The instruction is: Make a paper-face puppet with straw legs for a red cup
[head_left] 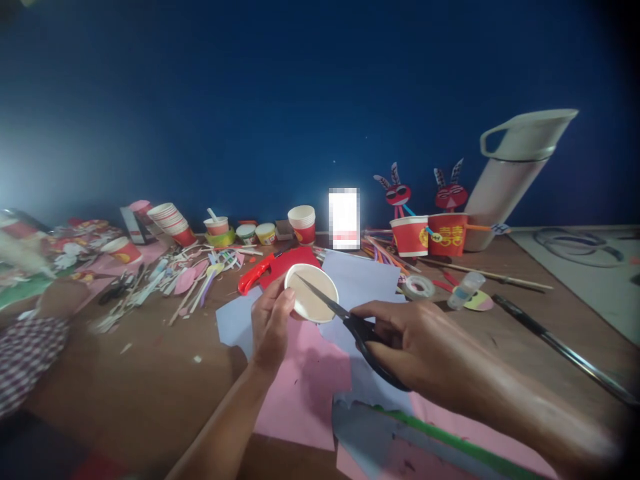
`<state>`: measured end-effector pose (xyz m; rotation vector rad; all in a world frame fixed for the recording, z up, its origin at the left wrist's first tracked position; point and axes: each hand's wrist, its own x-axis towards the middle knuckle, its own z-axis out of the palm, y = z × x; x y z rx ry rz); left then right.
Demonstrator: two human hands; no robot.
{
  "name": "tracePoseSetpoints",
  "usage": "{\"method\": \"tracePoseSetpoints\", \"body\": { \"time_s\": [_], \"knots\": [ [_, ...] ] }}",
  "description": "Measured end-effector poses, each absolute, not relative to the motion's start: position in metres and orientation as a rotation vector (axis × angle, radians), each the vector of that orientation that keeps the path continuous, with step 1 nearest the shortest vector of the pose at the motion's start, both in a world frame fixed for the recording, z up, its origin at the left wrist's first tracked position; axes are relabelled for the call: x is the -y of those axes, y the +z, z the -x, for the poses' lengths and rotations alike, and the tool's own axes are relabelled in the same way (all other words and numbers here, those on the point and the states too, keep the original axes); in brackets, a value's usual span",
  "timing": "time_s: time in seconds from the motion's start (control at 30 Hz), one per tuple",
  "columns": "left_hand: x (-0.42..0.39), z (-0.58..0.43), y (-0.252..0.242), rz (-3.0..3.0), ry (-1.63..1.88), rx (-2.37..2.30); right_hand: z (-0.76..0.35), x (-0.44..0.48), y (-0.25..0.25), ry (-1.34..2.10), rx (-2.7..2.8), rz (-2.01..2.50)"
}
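Note:
My left hand (273, 320) is closed around the side of a paper cup (310, 308), whose open mouth faces me. In my right hand (400, 333) is a pair of black-handled scissors (363, 337), my fingers through the loops. The scissor blades lie across the cup's mouth, pointing up and left; they look closed together. Whether the tip touches the cup's inside I cannot tell. Beneath both hands lie sheets of pink paper (300, 400) and pale blue paper (367, 273).
Behind stand a stack of cups (302, 223), a tall flask (510, 187) and red cups with paper figures (447, 233). A red-handled cutter (255, 275) and paper strips (187, 283) lie left, tape (419, 287) right. Another person's checked sleeve (30, 357) shows at far left.

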<state>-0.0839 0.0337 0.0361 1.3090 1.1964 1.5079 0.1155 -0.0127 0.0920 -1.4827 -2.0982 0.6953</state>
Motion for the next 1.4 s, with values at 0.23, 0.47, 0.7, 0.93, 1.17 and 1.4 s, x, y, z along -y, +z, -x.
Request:
{"method": "tracePoseSetpoints", "body": {
  "time_s": [0.23,0.47,0.7,0.93,1.17,1.4],
  "knots": [
    [-0.036,0.080,0.034,-1.345,1.432,-1.188,-0.108,0.013,0.084,0.315,2.270,1.622],
    [-0.039,0.082,0.032,-1.443,1.432,-1.246,-0.104,0.015,0.072,0.174,2.342,1.538],
    [-0.038,0.082,0.038,-1.497,1.495,-1.322,-0.107,0.002,0.076,1.341,1.718,1.325],
    [-0.035,0.082,0.044,-1.497,1.487,-1.366,-0.106,0.000,0.076,1.326,1.720,1.347],
    [-0.039,0.087,0.039,-1.531,1.443,-1.448,-0.099,0.015,0.072,0.431,2.186,1.512],
    [-0.042,0.090,0.036,-1.544,1.441,-1.438,-0.102,0.001,0.072,1.141,1.945,1.426]
  ]
}}
